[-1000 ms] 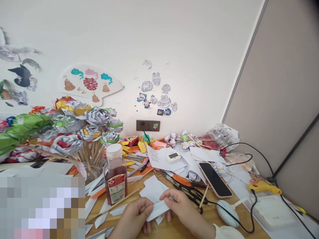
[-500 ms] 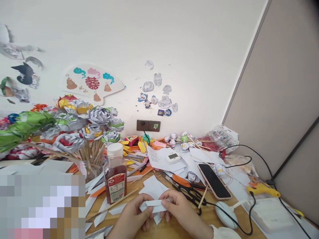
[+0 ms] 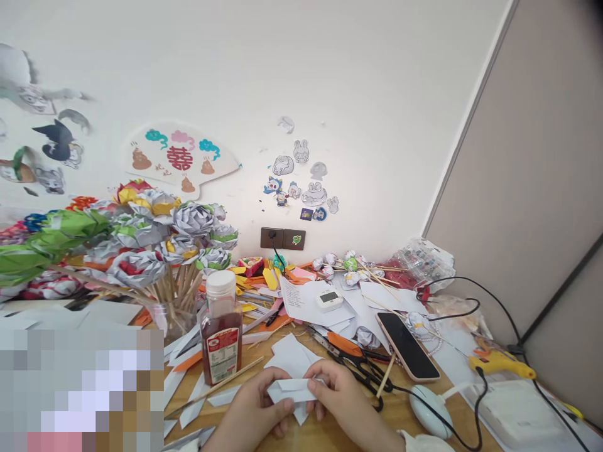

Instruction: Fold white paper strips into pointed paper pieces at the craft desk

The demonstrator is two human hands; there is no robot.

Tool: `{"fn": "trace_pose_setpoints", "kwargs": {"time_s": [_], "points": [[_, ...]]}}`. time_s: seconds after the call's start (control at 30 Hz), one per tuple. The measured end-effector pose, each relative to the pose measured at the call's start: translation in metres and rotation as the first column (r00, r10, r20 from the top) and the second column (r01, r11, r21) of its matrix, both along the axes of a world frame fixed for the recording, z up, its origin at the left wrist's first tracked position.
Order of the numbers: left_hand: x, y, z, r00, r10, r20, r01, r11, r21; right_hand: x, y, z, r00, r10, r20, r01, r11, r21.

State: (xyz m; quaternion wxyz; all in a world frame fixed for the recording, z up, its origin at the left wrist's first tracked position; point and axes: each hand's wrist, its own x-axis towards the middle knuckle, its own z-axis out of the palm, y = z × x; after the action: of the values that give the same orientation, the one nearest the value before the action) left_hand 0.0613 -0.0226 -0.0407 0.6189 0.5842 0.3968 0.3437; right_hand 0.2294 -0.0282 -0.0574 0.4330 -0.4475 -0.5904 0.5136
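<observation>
Between both hands is a folded strip of white paper (image 3: 296,390), held just above the wooden table. My left hand (image 3: 264,402) pinches its left end, thumb in front and fingers curled behind. On the other end, my right hand (image 3: 334,395) grips with the thumb over the front face; its other fingertips are partly hidden by the paper. More white paper pieces (image 3: 289,351) lie flat just behind the strip. Left of my left hand stands a bottle of reddish-brown liquid (image 3: 222,339) with a white cap, a thin wooden stick (image 3: 235,376) in front of it.
Black-handled scissors (image 3: 362,370), a phone (image 3: 409,346), a pale blue mouse-shaped device (image 3: 429,411) and a yellow glue gun (image 3: 504,363) lie to the right. Paper flowers on sticks (image 3: 136,270) crowd the left. A small white timer (image 3: 328,299) rests on papers behind.
The view has shifted slightly, moving everything a little to the right. The front flap of the paper strip sits somewhat differently, and my left thumb is slightly lower. Both hands keep their hold.
</observation>
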Motion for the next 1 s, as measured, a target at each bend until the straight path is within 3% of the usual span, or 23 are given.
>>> {"fn": "trace_pose_setpoints", "kwargs": {"time_s": [0.23,0.47,0.7,1.0], "points": [[0.001,-0.003,0.013,0.996,0.038,-0.079,-0.036,0.999,0.026,0.0,-0.002,0.003,1.0,0.02,0.005,-0.02,1.0,-0.01],[0.001,-0.001,0.005,0.999,0.026,-0.024,-0.027,0.998,-0.059,-0.001,-0.005,0.011,0.999,0.013,0.031,-0.013,1.0,-0.004],[-0.001,0.002,0.001,0.993,0.049,0.106,-0.026,0.977,-0.21,-0.002,-0.006,0.011,0.998,0.049,-0.031,-0.05,0.998,-0.029],[-0.007,-0.01,0.02,0.939,0.144,0.314,-0.013,0.923,-0.384,-0.002,-0.007,0.013,0.999,0.032,-0.026,-0.029,0.995,0.092]]}}
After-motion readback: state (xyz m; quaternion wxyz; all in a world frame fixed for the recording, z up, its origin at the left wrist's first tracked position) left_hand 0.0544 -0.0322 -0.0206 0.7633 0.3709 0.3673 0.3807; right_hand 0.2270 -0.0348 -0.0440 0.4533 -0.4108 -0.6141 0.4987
